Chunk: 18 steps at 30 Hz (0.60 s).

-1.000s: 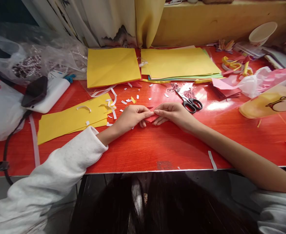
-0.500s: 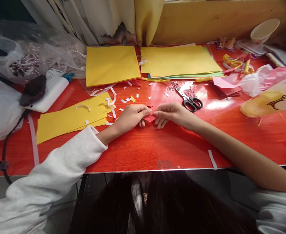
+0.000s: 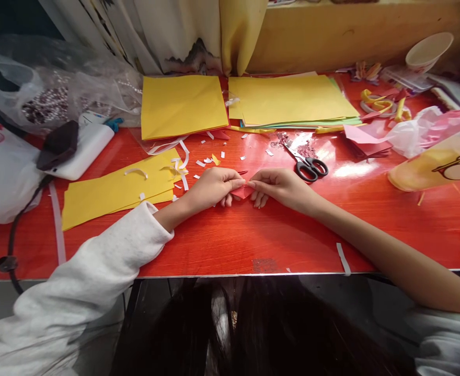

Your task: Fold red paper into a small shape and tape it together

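Between my two hands is a small piece of folded red paper (image 3: 243, 192), held just above the red table (image 3: 230, 240). My left hand (image 3: 216, 185) pinches its left side between thumb and fingers. On the right side, my right hand (image 3: 279, 188) grips it the same way, the two thumbs nearly meeting. Fingers cover much of the paper, so its full shape is hidden. Black-handled scissors (image 3: 311, 168) lie just beyond my right hand, blades pointing away. White paper scraps (image 3: 200, 163) are scattered past my left hand.
Yellow paper strips (image 3: 116, 193) lie at left, and yellow sheet stacks (image 3: 185, 104) at the back. A white power bank (image 3: 79, 151) and plastic bags (image 3: 2, 172) sit far left. On the right are a printed plastic cup (image 3: 429, 167), pink paper (image 3: 365, 138) and a white cup (image 3: 428, 52).
Both hands keep their pinch on the red paper, with only slight finger movement. The whole view has shifted a little.
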Each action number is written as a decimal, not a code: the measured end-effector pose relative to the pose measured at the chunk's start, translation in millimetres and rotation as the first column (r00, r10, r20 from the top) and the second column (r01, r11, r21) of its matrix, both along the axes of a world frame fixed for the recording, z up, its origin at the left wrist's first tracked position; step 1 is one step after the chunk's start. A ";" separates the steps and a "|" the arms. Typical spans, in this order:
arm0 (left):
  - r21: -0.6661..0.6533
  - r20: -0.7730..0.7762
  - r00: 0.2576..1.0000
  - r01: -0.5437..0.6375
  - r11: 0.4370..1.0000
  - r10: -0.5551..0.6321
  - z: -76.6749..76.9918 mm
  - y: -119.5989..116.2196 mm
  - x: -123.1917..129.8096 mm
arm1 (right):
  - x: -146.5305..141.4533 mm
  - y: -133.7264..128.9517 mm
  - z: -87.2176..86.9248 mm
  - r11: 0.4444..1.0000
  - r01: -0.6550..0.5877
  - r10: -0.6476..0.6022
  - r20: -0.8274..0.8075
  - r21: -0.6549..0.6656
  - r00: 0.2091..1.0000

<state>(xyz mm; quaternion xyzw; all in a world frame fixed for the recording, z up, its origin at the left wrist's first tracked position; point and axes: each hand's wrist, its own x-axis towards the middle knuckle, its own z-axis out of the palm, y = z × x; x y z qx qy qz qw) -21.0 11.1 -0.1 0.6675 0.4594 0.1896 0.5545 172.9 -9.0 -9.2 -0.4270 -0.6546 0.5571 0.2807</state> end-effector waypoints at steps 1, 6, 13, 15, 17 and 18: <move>-0.023 0.000 1.000 0.015 1.000 -0.015 -0.8 1.8 -1.1 | 0.5 0.3 -0.6 1.000 -0.005 0.005 0.005 0.009 1.000; -0.133 0.047 0.993 0.113 0.985 -0.108 -1.4 9.0 -6.0 | 2.0 2.9 -1.5 1.000 -0.019 0.019 0.030 0.002 0.999; -0.063 0.022 0.995 0.095 0.994 -0.094 4.0 2.3 -4.3 | -0.7 3.2 -0.8 0.999 0.027 -0.027 -0.004 -0.026 1.000; -0.046 0.034 0.997 0.071 0.996 -0.070 2.7 1.0 -3.7 | -1.2 3.9 -1.3 0.998 0.049 -0.051 -0.035 -0.045 0.998; -0.033 0.052 0.998 0.044 0.998 -0.042 0.6 1.3 -3.4 | -1.0 5.1 -2.0 0.995 0.071 -0.075 -0.067 -0.067 0.995; -0.034 0.059 0.998 0.033 0.999 -0.030 -0.3 2.0 -3.4 | -0.7 5.8 -2.4 0.993 0.085 -0.092 -0.085 -0.079 0.992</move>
